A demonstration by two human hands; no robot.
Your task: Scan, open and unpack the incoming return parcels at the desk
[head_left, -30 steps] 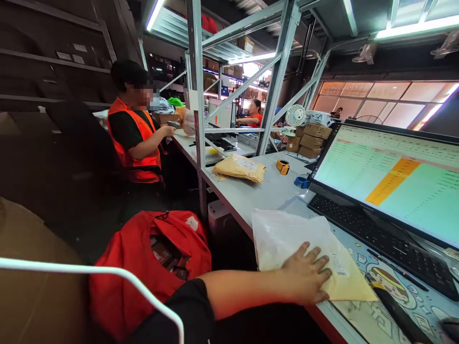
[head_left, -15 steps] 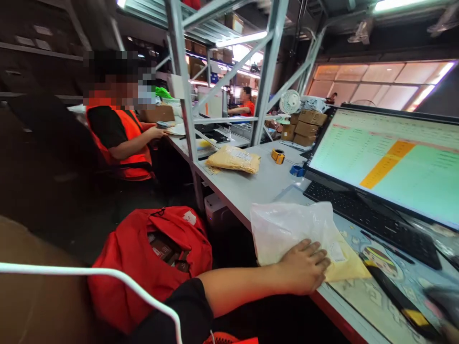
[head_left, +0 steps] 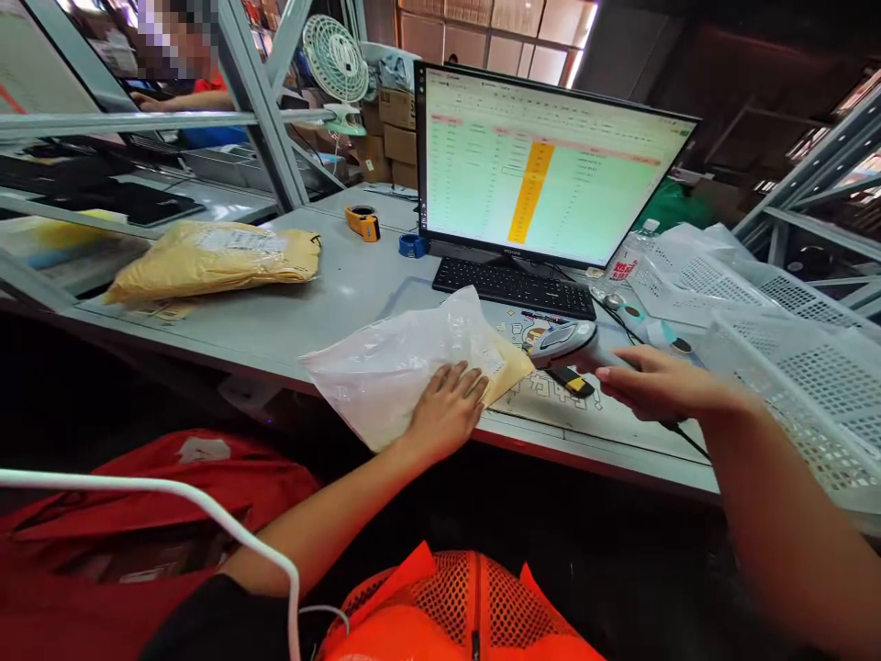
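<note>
Fingers slightly spread, the left hand [head_left: 449, 408] lies flat on a mailing bag [head_left: 389, 367] on the near side of the keyboard [head_left: 510, 286], to steady it, it looks to me, the label [head_left: 491, 356] just past the fingertips, while the right hand's [head_left: 657, 381] fingers wrap a scanner [head_left: 568, 344] pointed bagward.

In front of the computer monitor [head_left: 543, 174], the left hand [head_left: 446, 418] is spread flat on a plastic mailer [head_left: 385, 369], while a corded barcode scanner [head_left: 568, 345] is gripped by the right hand [head_left: 664, 381]. A keyboard [head_left: 510, 287] is set at the monitor's foot. A yellow parcel [head_left: 213, 262] is placed to the monitor's left, perforated white baskets [head_left: 805, 381] to its right.
</note>
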